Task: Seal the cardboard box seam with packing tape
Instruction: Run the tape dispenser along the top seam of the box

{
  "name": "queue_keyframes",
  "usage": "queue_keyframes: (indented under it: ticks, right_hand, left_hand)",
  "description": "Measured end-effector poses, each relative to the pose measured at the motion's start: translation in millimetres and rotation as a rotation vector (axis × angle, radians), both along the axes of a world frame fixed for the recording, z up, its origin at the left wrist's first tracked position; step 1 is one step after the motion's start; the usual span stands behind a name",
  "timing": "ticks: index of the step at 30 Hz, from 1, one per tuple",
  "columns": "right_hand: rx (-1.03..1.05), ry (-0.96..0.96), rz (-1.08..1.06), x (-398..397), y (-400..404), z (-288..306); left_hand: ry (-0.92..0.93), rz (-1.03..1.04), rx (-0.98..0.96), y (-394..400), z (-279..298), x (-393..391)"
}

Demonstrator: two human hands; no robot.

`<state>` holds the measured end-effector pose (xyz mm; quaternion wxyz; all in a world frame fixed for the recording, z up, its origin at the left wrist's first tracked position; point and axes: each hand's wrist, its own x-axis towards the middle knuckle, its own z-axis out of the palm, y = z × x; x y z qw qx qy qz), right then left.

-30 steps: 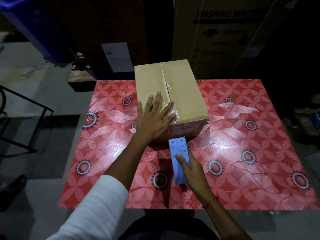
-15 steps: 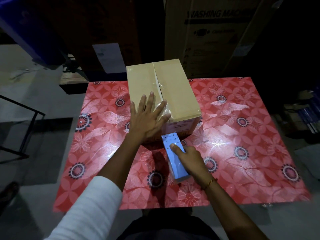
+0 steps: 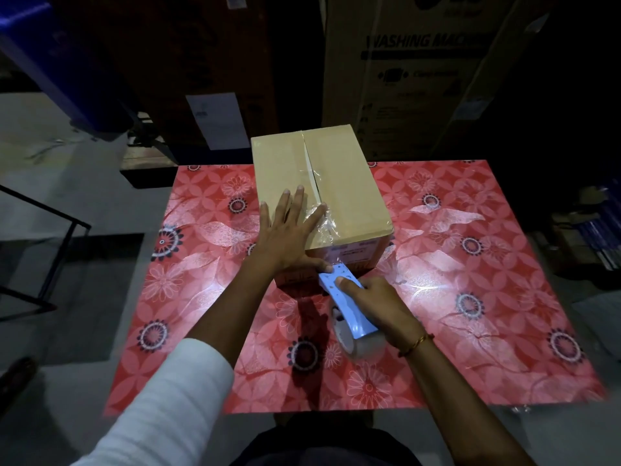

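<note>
Taping the cardboard box [image 3: 339, 193]

Left hand [image 3: 289, 233] lay flat, fingers spread, on the lid; right hand [image 3: 376, 302] gripped the blue tape dispenser [image 3: 347, 306] against the near face.

We recorded a table [image 3: 470, 297] covered with a glossy red cloth printed with pale flowers and dark ringed medallions, filling the centre and lower part of the frame. One cardboard box [image 3: 346, 196] rested directly on it, at the upper centre, against the far edge. The box stood flat with its flaps closed, its top seam running away from the camera. The cloth showed bright glare patches on either side of the box.
</note>
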<state>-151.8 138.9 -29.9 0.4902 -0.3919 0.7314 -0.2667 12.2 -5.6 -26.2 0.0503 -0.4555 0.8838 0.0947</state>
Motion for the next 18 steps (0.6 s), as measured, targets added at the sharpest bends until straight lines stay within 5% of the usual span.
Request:
queue_keyframes:
  ticks: [15,18]
  right_hand:
    - [0.128,-0.392,-0.031,-15,35,-31]
    - [0.113,-0.327,-0.092,-37,35,-37]
  left_hand:
    - [-0.089,-0.019,0.02,-2,5,0]
    - [-0.089,-0.023,-0.032,0,3,1]
